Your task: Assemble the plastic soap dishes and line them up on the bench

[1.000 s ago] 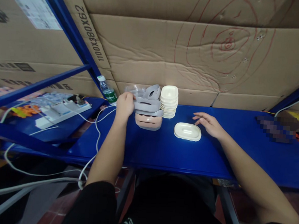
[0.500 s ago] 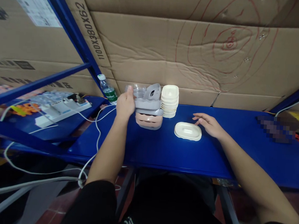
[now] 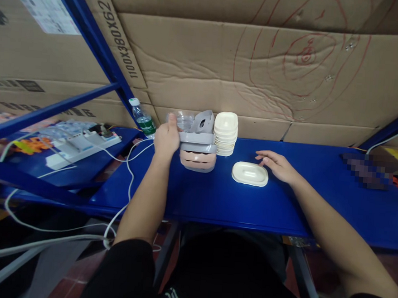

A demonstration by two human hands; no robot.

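Backing the cream stack (image 3: 225, 135) is a cardboard wall (image 3: 184, 61) with red rings (image 3: 307, 56), and under the stack spreads a blue worktop (image 3: 212, 200). Left of the stack, the left hand (image 3: 167, 140) has its grip closed on a grey tray (image 3: 198, 139); nearer and right of the stack, the right hand (image 3: 277, 166), grip released, sits beside a cream piece (image 3: 250, 174).

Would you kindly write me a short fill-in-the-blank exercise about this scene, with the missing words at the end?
1. The left hand is at one end of a tray coloured ____.
2. The right hand is beside the single cream dish and holds ____.
3. The label on the bottle is mainly ____.
4. The red rings are drawn on brown ____.

Missing words: grey; nothing; green; cardboard.
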